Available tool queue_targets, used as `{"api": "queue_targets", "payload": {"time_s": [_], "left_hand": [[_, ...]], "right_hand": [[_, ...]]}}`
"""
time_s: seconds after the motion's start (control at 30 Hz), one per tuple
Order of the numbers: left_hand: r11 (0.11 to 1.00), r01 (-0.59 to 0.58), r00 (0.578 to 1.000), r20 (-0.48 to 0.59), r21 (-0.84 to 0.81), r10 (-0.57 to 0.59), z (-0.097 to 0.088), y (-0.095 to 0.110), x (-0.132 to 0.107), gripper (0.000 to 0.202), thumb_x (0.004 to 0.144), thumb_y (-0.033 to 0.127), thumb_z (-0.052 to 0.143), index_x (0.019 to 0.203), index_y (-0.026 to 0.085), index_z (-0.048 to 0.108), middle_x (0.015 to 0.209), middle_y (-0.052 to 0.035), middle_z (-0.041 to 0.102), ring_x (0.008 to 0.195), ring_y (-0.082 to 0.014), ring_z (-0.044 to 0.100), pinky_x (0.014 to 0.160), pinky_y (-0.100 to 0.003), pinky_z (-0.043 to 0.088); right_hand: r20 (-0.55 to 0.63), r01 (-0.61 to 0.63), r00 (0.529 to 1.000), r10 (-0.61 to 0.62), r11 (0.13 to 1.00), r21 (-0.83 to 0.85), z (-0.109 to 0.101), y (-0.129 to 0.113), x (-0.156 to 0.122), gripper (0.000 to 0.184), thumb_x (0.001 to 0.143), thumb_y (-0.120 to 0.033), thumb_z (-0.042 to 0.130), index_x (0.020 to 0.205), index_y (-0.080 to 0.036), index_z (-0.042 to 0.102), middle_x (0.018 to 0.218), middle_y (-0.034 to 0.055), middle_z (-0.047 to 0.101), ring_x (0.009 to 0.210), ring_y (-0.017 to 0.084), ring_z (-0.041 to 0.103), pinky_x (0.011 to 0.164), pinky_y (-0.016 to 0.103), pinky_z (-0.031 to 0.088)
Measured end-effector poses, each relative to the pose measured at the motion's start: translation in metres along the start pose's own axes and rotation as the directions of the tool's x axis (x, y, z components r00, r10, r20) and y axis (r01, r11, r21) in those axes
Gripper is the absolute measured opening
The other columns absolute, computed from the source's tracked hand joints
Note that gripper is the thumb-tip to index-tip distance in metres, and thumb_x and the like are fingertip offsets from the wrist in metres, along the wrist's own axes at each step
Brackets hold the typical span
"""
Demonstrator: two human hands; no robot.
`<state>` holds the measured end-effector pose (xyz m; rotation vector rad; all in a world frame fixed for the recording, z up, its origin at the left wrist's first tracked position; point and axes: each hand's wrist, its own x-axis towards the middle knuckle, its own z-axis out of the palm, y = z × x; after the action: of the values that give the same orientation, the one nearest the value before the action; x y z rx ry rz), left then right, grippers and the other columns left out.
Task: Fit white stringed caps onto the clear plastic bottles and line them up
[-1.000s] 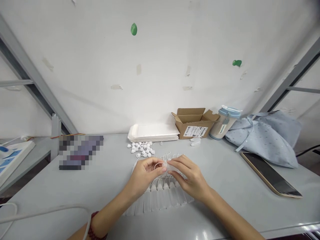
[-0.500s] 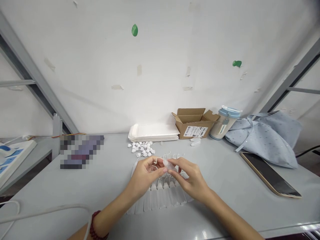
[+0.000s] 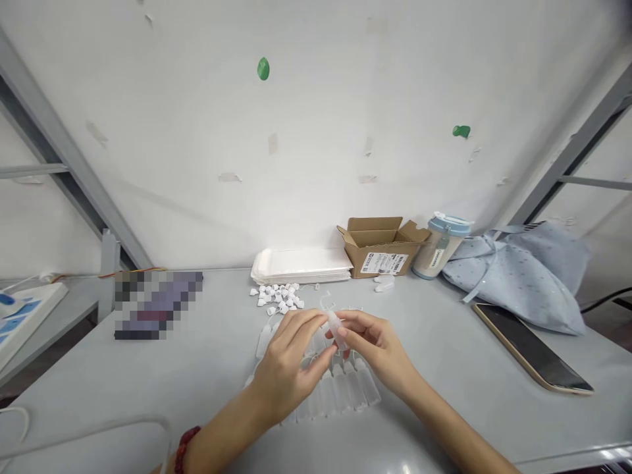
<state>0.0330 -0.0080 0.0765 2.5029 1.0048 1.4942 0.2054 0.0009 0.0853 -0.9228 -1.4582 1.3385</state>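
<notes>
Between my hands, above the table, is a small translucent white plastic tube (image 3: 338,331), tilted with its narrow end up. My right hand (image 3: 379,343) pinches its body between thumb and fingers. My left hand (image 3: 290,361) is closed about its upper end, palm turned away and fingertips partly hidden; a thin white loop (image 3: 326,299) rises just behind. Below and behind my hands lie rows of similar tubes (image 3: 340,392), several with thin white loops at their tops. Beyond my left hand is a loose pile of small white caps (image 3: 281,298).
Along the wall stand a stack of white envelopes (image 3: 303,264), an open cardboard box (image 3: 382,253) and a lidded cup (image 3: 441,247). Two loose tubes (image 3: 384,283) lie before the box. To the right are a blue fabric bag (image 3: 523,280) and a phone (image 3: 533,349). A white cable (image 3: 99,431) crosses front left.
My left hand has rolled over, its back now upward, and come closer to the tube. The tube has turned more upright in my right fingers. The view has shifted slightly.
</notes>
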Motion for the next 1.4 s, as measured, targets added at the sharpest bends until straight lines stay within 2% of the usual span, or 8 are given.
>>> {"api": "queue_targets", "payload": {"time_s": [0.23,0.47,0.6,0.77,0.93,1.17,1.27,1.4], "left_hand": [[0.995,-0.040,0.998,0.043,0.089,0.036,0.005,0.000,-0.003,0.045,0.079,0.015,0.062,0.120,0.013,0.047,0.113,-0.0130,0.055,0.107,-0.0248,0.049,0.090,-0.040,0.045],[0.985,-0.084,0.996,0.018,0.150,0.082,0.005,0.003,-0.005,0.041,0.079,0.012,0.061,0.118,0.011,0.049,0.110,-0.0141,0.056,0.105,-0.0256,0.050,0.089,-0.043,0.046],[0.982,-0.116,0.993,0.024,0.149,0.113,0.005,0.004,-0.005,0.041,0.078,0.011,0.061,0.117,0.010,0.049,0.111,-0.0147,0.057,0.107,-0.0262,0.049,0.090,-0.043,0.046],[0.979,-0.159,0.986,0.068,0.128,0.151,0.006,0.003,-0.004,0.044,0.078,0.009,0.060,0.120,0.009,0.046,0.119,-0.0163,0.055,0.113,-0.0272,0.046,0.092,-0.044,0.045],[0.985,-0.149,0.985,0.106,0.084,0.140,0.006,0.005,-0.005,0.043,0.078,0.010,0.060,0.119,0.009,0.048,0.115,-0.0153,0.057,0.110,-0.0268,0.047,0.091,-0.044,0.046],[0.996,-0.092,0.962,0.260,0.015,0.085,0.012,0.020,-0.008,0.044,0.077,0.016,0.062,0.119,0.010,0.048,0.113,-0.0136,0.058,0.108,-0.0262,0.048,0.091,-0.043,0.045],[1.000,-0.009,0.941,0.338,-0.025,0.017,0.020,0.030,-0.007,0.043,0.076,0.019,0.064,0.116,0.012,0.050,0.112,-0.0113,0.058,0.104,-0.0248,0.049,0.089,-0.041,0.047],[0.995,0.095,0.925,0.372,-0.032,-0.076,0.035,0.042,-0.006,0.039,0.074,0.019,0.064,0.110,0.014,0.053,0.109,-0.0089,0.059,0.101,-0.0247,0.049,0.086,-0.041,0.047]], "right_hand": [[0.063,-0.075,0.996,0.065,0.983,0.170,-0.001,-0.002,0.000,0.032,0.079,-0.038,0.063,0.103,-0.017,0.061,0.082,0.0070,0.069,0.075,0.021,0.067,0.067,0.033,0.052],[0.123,-0.102,0.989,0.079,0.977,0.188,-0.001,-0.003,0.000,0.033,0.081,-0.037,0.061,0.106,-0.016,0.059,0.082,0.0079,0.070,0.076,0.021,0.067,0.072,0.034,0.051],[0.121,-0.082,0.990,0.067,0.988,0.130,-0.002,-0.005,0.000,0.030,0.082,-0.036,0.060,0.103,-0.016,0.060,0.075,0.0056,0.069,0.073,0.019,0.066,0.067,0.032,0.050],[0.102,-0.009,0.995,0.012,0.999,-0.030,-0.004,-0.006,0.001,0.025,0.084,-0.036,0.057,0.096,-0.016,0.065,0.073,0.0033,0.067,0.071,0.016,0.061,0.060,0.024,0.046],[0.148,-0.045,0.987,0.069,0.987,-0.157,-0.017,-0.007,0.003,0.025,0.081,-0.037,0.060,0.092,-0.016,0.067,0.074,0.0017,0.063,0.066,0.012,0.057,0.057,0.022,0.045],[0.338,-0.171,0.896,0.289,0.925,-0.338,-0.045,-0.017,0.000,0.029,0.085,-0.039,0.054,0.082,-0.013,0.066,0.063,0.0011,0.061,0.058,0.013,0.062,0.049,0.019,0.040],[0.390,-0.221,0.840,0.376,0.896,-0.386,-0.056,-0.021,-0.002,0.032,0.084,-0.041,0.053,0.079,-0.012,0.064,0.065,0.0025,0.064,0.048,0.010,0.059,0.048,0.019,0.040],[0.409,-0.310,0.767,0.495,0.843,-0.439,-0.071,-0.023,-0.004,0.036,0.084,-0.045,0.049,0.078,-0.011,0.061,0.059,0.0033,0.065,0.035,0.008,0.051,0.041,0.019,0.039]]}}
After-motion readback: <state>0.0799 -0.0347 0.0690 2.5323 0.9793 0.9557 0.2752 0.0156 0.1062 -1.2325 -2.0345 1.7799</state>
